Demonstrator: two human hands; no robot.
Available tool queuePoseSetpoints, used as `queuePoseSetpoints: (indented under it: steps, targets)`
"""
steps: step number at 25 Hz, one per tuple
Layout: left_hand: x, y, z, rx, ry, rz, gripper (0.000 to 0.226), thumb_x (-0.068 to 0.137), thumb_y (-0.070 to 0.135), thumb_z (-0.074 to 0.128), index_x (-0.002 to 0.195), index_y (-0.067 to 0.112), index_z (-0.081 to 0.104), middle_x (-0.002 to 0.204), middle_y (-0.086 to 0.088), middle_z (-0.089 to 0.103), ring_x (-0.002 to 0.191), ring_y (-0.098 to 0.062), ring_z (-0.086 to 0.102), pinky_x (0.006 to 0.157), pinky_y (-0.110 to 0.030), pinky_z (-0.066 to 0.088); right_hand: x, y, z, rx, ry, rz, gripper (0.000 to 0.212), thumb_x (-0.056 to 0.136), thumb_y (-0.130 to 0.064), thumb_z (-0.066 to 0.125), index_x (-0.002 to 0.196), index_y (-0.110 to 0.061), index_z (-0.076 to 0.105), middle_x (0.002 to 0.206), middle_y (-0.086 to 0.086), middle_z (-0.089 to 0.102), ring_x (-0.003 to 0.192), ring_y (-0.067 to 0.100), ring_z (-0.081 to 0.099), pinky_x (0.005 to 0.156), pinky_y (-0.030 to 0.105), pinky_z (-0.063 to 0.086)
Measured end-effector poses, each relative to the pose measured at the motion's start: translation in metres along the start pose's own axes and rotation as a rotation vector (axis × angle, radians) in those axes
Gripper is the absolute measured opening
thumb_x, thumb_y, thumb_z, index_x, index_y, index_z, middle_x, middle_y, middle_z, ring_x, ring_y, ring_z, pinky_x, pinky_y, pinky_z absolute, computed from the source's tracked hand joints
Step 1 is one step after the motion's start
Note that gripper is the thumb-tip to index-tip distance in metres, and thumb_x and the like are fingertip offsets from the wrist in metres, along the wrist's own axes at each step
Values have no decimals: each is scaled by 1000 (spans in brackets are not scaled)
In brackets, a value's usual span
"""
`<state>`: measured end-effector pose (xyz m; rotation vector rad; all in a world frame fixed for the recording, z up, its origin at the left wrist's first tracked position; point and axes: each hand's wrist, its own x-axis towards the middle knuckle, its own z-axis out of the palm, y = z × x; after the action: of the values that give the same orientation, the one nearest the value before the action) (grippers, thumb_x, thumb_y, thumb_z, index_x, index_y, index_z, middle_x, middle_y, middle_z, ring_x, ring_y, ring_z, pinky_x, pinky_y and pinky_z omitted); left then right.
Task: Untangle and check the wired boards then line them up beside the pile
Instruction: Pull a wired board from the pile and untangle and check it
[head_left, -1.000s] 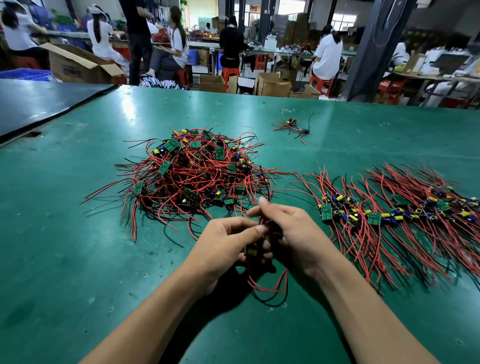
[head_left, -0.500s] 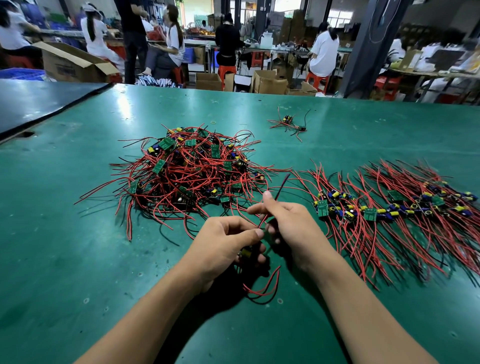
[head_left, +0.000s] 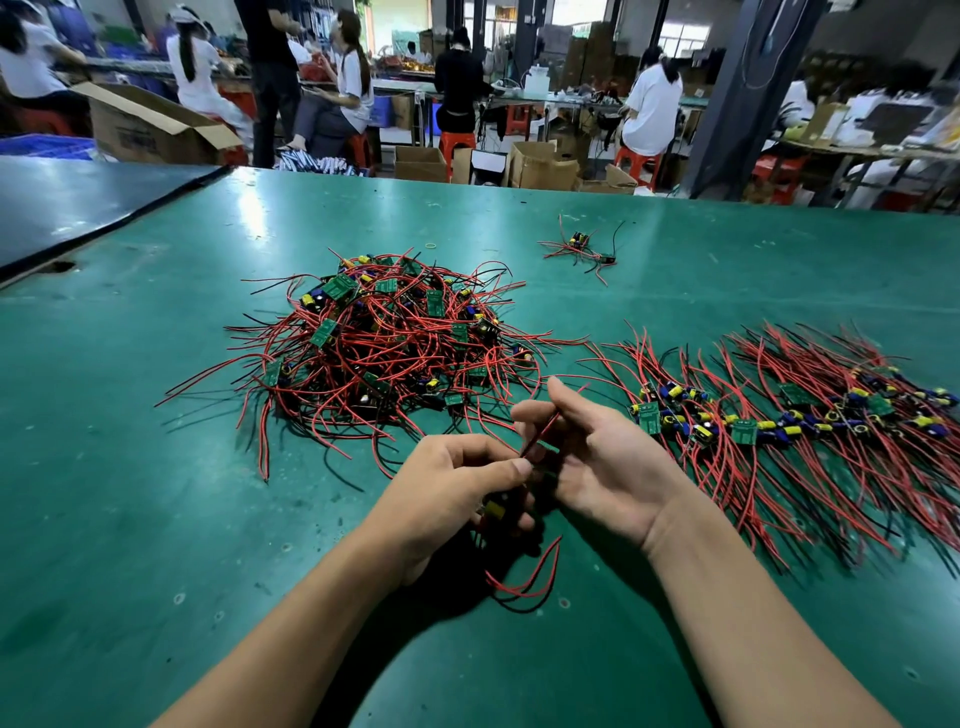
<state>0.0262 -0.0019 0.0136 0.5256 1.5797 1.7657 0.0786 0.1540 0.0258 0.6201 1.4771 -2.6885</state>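
- Starting at the left, a dark adjoining bench surface (head_left: 78, 208) butts against the green table (head_left: 156, 519).
- An open cardboard box (head_left: 150, 124) stands beyond the far left edge of the table.
- The tangled pile (head_left: 384, 343) of wired boards lies left of centre on the table. Small green boards sit among looped red and black leads.
- The left hand (head_left: 452, 488) is held just in front of the pile. Its fingers are curled round one wired board (head_left: 496, 512), of which only a yellow part shows. Thumb and forefinger pinch a red lead (head_left: 540, 436) of that board.
- A slack loop of lead (head_left: 524, 577) hangs below the left hand and rests on the table.
- The red lead runs up and to the right from the left thumb and crosses the fingers of the right hand (head_left: 597, 462).
- The right hand is turned palm-inward, thumb extended, fingers loosely bent. Whether they pinch the lead cannot be told.
- A small stray bundle (head_left: 582, 249) lies farther back, well apart from the pile.
- The lined-up row (head_left: 779, 415) of boards lies to the right of the hands, beside the pile. Its boards form a band, with the leads fanned out to both sides.
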Motion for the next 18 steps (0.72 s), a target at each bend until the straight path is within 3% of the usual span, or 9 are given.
queuePoseSetpoints:
  steps: [3, 7, 10, 13, 18]
  targets:
    - [1, -2, 2, -59, 18, -6, 17, 93, 16, 63, 83, 3, 69, 70, -19, 65, 54, -26, 63, 55, -31, 56, 1, 8, 8, -230, -7, -70, 48, 90, -57, 54, 87, -18, 82, 73, 0, 64, 56, 14, 57, 49, 29, 50]
    - [5, -4, 3, -80, 68, 57, 19, 94, 13, 60, 81, 2, 69, 72, -18, 68, 50, -24, 63, 49, -29, 56, 2, 19, 13, -336, -23, -129, 43, 93, -52, 61, 100, -13, 78, 55, 4, 53, 40, 18, 47, 44, 27, 47]
    - [6, -5, 2, -106, 68, 55, 20, 92, 11, 62, 77, 5, 72, 71, -17, 68, 49, -22, 62, 48, -27, 55, 4, 21, 14, -331, 4, -148, 43, 92, -51, 63, 97, -11, 78, 51, 4, 48, 39, 17, 46, 43, 27, 47]
    - [6, -5, 1, -161, 27, 15, 19, 91, 11, 63, 76, 6, 71, 67, -15, 65, 47, -21, 59, 46, -25, 51, 5, 19, 10, -301, 79, -181, 44, 91, -52, 63, 90, -12, 79, 60, 7, 55, 43, 18, 51, 45, 26, 48]
    - [4, -5, 1, -112, -7, 7, 17, 90, 12, 64, 78, 3, 70, 66, -13, 64, 47, -20, 58, 46, -24, 49, 7, 6, -2, -271, 218, -232, 45, 96, -52, 54, 79, -22, 82, 71, -9, 69, 54, 3, 59, 48, 17, 45]
